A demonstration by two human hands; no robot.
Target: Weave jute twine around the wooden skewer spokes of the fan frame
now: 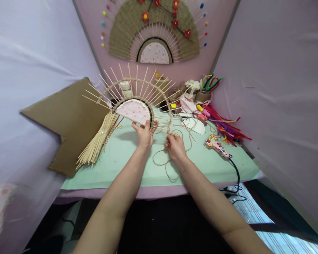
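Note:
A half-round fan frame is held up over the table, its centre covered in pink dotted cloth with a dark band and thin wooden sticks fanning outward. My left hand grips its lower right corner, thumb in front. Jute twine runs in an arc across the sticks. At the arc's right end my right hand pinches the twine close to the lowest sticks. Loose loops of twine trail from there onto the green tabletop.
A bundle of sticks lies left, by a brown cardboard sheet. To the right are a patterned glue gun with a black cord, pipe cleaners and a scissors holder. A finished fan hangs on the back wall.

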